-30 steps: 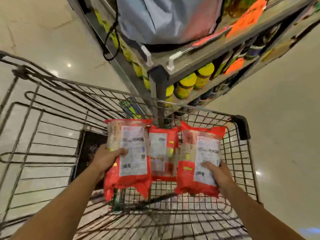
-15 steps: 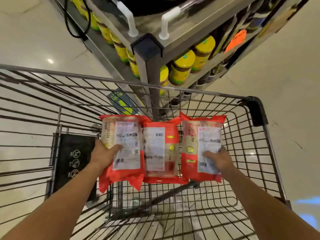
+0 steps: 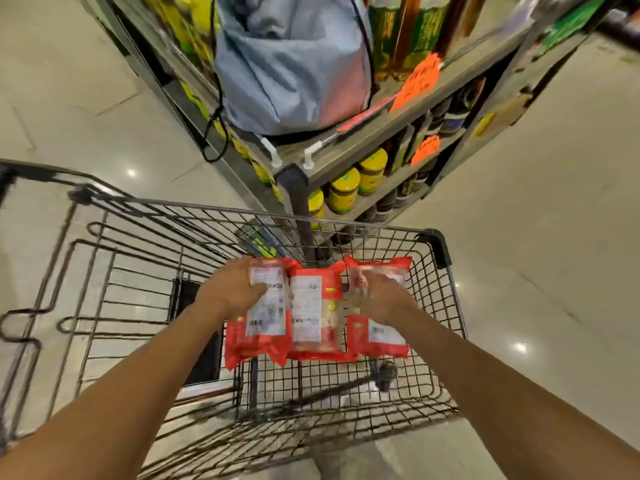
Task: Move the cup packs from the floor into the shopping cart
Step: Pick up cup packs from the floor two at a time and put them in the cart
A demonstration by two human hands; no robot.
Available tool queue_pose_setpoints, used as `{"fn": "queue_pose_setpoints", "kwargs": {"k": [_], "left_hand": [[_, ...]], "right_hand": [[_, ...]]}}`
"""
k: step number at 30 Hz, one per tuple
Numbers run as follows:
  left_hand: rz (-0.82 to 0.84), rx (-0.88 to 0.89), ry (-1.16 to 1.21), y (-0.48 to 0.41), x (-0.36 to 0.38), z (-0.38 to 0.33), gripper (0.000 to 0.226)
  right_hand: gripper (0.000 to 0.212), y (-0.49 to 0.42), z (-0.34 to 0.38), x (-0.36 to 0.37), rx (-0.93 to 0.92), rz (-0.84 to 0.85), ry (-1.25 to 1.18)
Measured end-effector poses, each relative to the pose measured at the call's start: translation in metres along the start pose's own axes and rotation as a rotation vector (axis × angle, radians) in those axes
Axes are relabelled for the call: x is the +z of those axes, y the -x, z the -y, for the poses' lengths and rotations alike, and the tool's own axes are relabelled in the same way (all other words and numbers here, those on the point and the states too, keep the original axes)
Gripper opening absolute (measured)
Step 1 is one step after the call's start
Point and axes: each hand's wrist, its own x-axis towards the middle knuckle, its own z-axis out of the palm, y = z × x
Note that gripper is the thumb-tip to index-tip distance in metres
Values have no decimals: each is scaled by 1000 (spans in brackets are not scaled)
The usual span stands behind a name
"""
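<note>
Three red cup packs with white labels lie side by side low in the wire shopping cart, against its far end: the left pack, the middle pack and the right pack. My left hand rests on top of the left pack, fingers curled over its label. Over the upper part of the right pack lies my right hand, gripping it. The middle pack is squeezed between the other two. Whether the packs touch the cart's floor I cannot tell.
A metal shelf unit with yellow-lidded jars stands right beyond the cart's far end. A grey-blue bag sits on the shelf, its black cord hanging down. Orange price tags stick out. Pale tiled floor surrounds the cart.
Both hands slid from the packs' sides onto their tops. The packs have dropped lower into the cart and tipped flatter. The camera view lifted, showing more of the shelf and bag.
</note>
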Motion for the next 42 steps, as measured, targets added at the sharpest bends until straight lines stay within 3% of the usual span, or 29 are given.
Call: {"fn": "queue_pose_setpoints", "kwargs": {"k": [2, 5, 13, 18, 22, 27, 35, 42], "left_hand": [[-2, 49, -113, 24, -15, -21, 73], [-25, 164, -257, 72, -33, -54, 71], [-126, 423, -474, 158, -71, -122, 57], [-125, 634, -579, 206, -57, -216, 68], [-140, 876, -625, 259, -17, -307, 58], [-81, 1085, -727, 320, 54, -409, 76], [42, 1368, -890, 427, 175, -573, 80], [90, 1538, -950, 505, 272, -683, 82]], "right_hand": [[60, 30, 29, -22, -80, -52, 49], [68, 89, 56, -50, -124, -151, 129], [73, 243, 24, -71, 20, -362, 60], [73, 339, -50, -72, 221, -496, -56], [73, 415, -122, -66, 410, -603, -138], [72, 498, -216, -48, 632, -694, -284], [73, 608, -377, -4, 932, -768, -512], [77, 667, -505, 21, 1077, -826, -710]]}}
